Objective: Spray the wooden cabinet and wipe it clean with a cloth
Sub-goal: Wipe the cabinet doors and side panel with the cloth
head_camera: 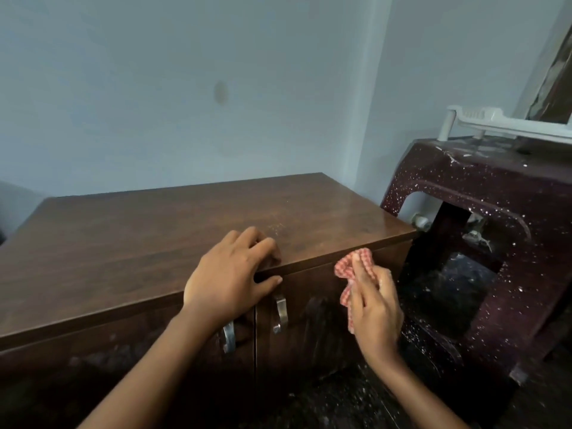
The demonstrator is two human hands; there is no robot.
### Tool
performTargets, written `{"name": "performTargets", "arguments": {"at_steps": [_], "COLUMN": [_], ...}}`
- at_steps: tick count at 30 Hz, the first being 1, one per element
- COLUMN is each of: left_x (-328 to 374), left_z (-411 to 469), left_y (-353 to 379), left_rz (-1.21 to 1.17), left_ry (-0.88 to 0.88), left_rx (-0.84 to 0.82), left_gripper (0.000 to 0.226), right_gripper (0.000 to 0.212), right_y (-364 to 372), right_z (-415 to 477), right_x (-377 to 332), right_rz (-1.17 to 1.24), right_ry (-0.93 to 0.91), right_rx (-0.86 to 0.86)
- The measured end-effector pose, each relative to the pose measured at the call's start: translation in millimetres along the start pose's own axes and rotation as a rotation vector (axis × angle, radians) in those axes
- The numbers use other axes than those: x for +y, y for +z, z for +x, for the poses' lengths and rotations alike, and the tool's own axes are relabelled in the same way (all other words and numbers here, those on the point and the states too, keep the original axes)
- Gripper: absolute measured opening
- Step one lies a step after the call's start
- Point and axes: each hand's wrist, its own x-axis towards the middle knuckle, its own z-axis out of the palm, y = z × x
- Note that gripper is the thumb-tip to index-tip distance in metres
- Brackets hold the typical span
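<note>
Low in the middle of the frame, the left hand [230,275] grips the front edge of the wooden cabinet [154,227], fingers curled on top, thumb under the lip. Right of it, the right hand [376,305] presses a red-checked cloth [353,261] flat against the right door with straight fingers, beside the metal handles [280,311]. A speckled maroon stool [495,181] stands at the right.

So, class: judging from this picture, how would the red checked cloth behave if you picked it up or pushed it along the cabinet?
Probably floppy: the red checked cloth bunches under the right hand and a loose end hangs down. Likely light, since it looks thin. Pushed across the wooden cabinet, it would probably crumple rather than slide flat.
</note>
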Motion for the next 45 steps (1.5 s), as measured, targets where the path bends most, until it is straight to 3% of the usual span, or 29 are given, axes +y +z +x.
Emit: {"name": "performTargets", "arguments": {"at_steps": [4, 6, 11, 16, 18, 21, 24, 27, 32, 35, 37, 41, 43, 45], "left_x": [-1.0, -3.0, -6.4, -7.1, -6.3, -6.2, -5.8, -4.6, -4.7, -3.4, -2.1, -0.3, 0.4, 0.7], "left_z": [1.3, 1.1, 1.4, 1.3, 1.2, 1.0, 1.0, 0.5, 1.1, 1.6, 2.1, -0.1, 0.3, 0.8], "left_y": [1.8, 2.9, 4.4, 5.9, 5.4, 4.8, 5.1, 5.7, 5.7, 5.7, 6.2, 5.6, 5.6, 5.9], "left_rz": [-0.026, -0.053, -0.092, -0.085, -0.096, -0.111, -0.12, -0.11, -0.103, -0.096, -0.095, -0.095, -0.095, -0.089], "left_ry": [-0.012, -0.019, -0.013, -0.003, 0.008, 0.004, -0.009, -0.004, 0.004, 0.007, -0.001, -0.014, -0.023, -0.028], "left_rx": [-0.003, -0.003, -0.001, 0.022, 0.03, 0.034, 0.044, 0.061, 0.058, 0.066, 0.067, 0.073, 0.079, 0.076], "left_gripper": [0.028, 0.028, 0.029, 0.032, 0.032, 0.031, 0.03, 0.031, 0.031, 0.03, 0.029, 0.028, 0.028, 0.028], "right_gripper": [0.04, 0.041, 0.04, 0.035, 0.036, 0.033, 0.04, 0.04, 0.04, 0.038, 0.036, 0.035, 0.034, 0.036], "right_y": [-5.7, -6.6, 7.6, 8.1, -4.2, -15.8, -18.9, -12.8, -0.7, 11.7, 19.1, 24.7, 27.2, 28.6], "right_z": [35.3, 38.7, 3.6, -5.4, 8.9, 47.0, 68.7, 56.8, 13.7, -19.8, -40.8, -42.5, -31.1, -26.1], "right_x": [43.8, 45.1, -13.3, -40.1, -23.5, 28.8, 66.9, 74.4, 56.6, 47.4, 57.1, 67.6, 50.1, 22.2], "right_rz": [-0.002, -0.031, 0.096, -0.075, -0.019, -0.012, -0.048, 0.022, 0.085, 0.073, 0.019, 0.062, 0.084, 0.115], "right_ry": [0.314, 0.313, 0.045, -0.305, -0.161, 0.265, 0.426, 0.403, 0.173, 0.072, 0.107, 0.453, 0.438, 0.293], "right_rx": [0.148, 0.201, 0.137, 0.021, -0.001, 0.138, 0.149, 0.141, 0.151, 0.072, 0.031, 0.118, 0.177, 0.202]}}
